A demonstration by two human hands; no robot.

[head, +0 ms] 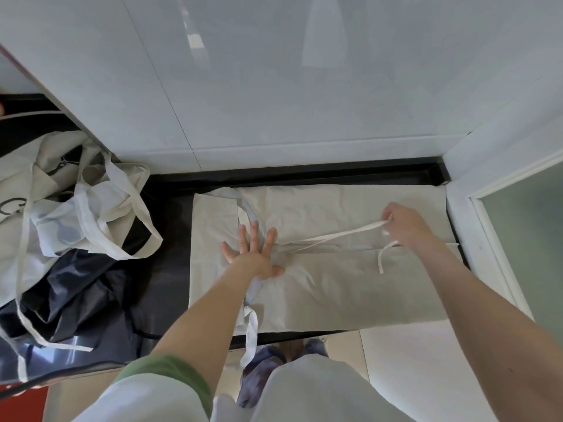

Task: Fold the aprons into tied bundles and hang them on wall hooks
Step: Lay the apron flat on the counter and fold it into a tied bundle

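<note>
The beige apron point(350, 287) is laid in a long fold across the black counter point(170, 208), in the middle and right of the frame, and most of the counter's depth is covered by it. The step in hand is judged to be the drawing-out of a waist tie so that the fold can be bound.

The cloth is pinned at the centre of the frame by the left hand point(253, 254), which is laid flat with fingers spread and nothing gripped. At the right of the frame the tie point(338, 236) is pinched in the curled fingers of the right hand point(405, 223) and stretched taut from a point just beside the left palm.

Firm pressure from the flat hand is needed during the pull, so that the layers are not dragged out of line. The pull is best made low and along the fold. A second tie end point(380, 260) lies loose just below the right hand and will likely be wanted for the knot.

Room is bounded at the top by the white wall point(274, 86) and at the right by a side wall point(463, 214), near which the apron's end lies. At the left a heap of aprons point(61, 190) is spread over a dark cloth point(79, 300), with a bare strip of counter left between. A strap point(251, 333) hangs over the front edge at lower centre and could be snagged.
</note>
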